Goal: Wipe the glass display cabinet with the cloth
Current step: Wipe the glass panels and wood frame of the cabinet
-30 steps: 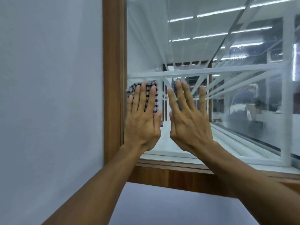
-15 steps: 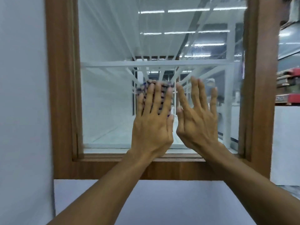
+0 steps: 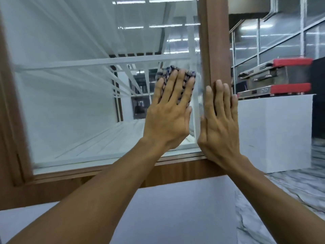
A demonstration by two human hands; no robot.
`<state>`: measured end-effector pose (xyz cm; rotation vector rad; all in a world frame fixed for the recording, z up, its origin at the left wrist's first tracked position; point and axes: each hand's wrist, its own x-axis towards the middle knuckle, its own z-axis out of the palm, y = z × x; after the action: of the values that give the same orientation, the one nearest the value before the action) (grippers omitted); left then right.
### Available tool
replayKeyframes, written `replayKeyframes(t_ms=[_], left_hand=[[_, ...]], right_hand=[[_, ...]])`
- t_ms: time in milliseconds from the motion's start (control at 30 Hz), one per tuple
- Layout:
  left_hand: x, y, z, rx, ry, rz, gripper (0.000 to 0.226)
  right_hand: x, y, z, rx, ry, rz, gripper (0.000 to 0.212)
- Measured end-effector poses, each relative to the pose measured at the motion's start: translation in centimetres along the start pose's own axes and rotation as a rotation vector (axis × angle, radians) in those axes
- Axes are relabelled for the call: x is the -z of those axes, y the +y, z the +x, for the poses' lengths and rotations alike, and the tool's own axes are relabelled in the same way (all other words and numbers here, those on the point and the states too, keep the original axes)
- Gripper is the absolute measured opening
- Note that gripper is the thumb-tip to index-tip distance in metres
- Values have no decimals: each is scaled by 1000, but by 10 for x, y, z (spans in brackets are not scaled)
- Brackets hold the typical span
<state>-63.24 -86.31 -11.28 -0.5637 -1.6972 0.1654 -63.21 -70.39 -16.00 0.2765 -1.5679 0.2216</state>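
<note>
The glass display cabinet has a brown wooden frame and white shelves inside. My left hand presses a blue-and-white checked cloth flat against the glass near the pane's right edge, fingers straight and spread. Most of the cloth is hidden under the fingers. My right hand lies flat with straight fingers on the right wooden post of the frame, just beside the left hand.
A white counter stands to the right with a red and steel machine on it. Below the frame's bottom rail is the cabinet's white base. Marbled floor shows at the lower right.
Both hands and the cloth have slid rightward across the glass, from the left edge of the pane to its right edge. My right hand now rests on the right wooden post.
</note>
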Motion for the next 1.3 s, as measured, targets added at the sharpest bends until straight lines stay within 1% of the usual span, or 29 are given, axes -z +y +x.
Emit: replayKeyframes(t_ms=[33, 100, 233, 367, 533, 600, 633, 700, 767, 800, 867, 933, 967, 1033, 1100, 1167, 1233, 1300], left_hand=[[-1, 11, 4, 3, 0, 0, 63], [-6, 29, 1, -55, -9, -10, 64], [-8, 33, -25, -163, -73, 10, 64], [3, 10, -38, -385, -177, 1, 64], [11, -9, -49, -674, -348, -67, 57], [16, -24, -48, -734, -358, -70, 56], [18, -29, -46, -715, -334, -58, 56], [19, -23, -41, -589, -282, -37, 57], [14, -4, -43, -515, -290, -55, 58], [12, 2, -47, -529, -323, -89, 59], [14, -4, -53, -627, -407, -156, 57], [17, -21, -52, -708, -413, -179, 54], [17, -25, -49, -709, -383, -165, 53], [16, -16, -43, -625, -331, -127, 55], [13, 1, -45, -566, -333, -132, 57], [12, 0, -55, -600, -379, -168, 56], [17, -21, -62, -660, -413, -196, 53], [22, -41, -66, -680, -382, -168, 52]], right_hand=[[0, 1, -5, -13, 12, 44, 61], [1, 2, -16, -43, 21, 111, 59], [3, 2, -38, -80, 11, 125, 58], [4, -8, -69, -151, -32, 69, 62], [2, -24, -89, -234, -20, 19, 64], [3, -27, -91, -236, -36, 21, 67], [3, -27, -92, -230, -50, 20, 69], [2, -26, -94, -219, -66, 3, 71], [1, -29, -95, -229, -57, -7, 70], [0, -30, -95, -237, -51, -4, 69], [1, -30, -95, -235, -50, -1, 69], [1, -30, -97, -223, -62, -10, 70], [1, -31, -98, -225, -63, -13, 70], [-1, -33, -97, -244, -55, -10, 70], [-1, -34, -97, -259, -45, -6, 69], [0, -36, -99, -255, -50, -5, 70], [0, -41, -101, -242, -67, -6, 70], [-2, -50, -101, -243, -74, -5, 69]])
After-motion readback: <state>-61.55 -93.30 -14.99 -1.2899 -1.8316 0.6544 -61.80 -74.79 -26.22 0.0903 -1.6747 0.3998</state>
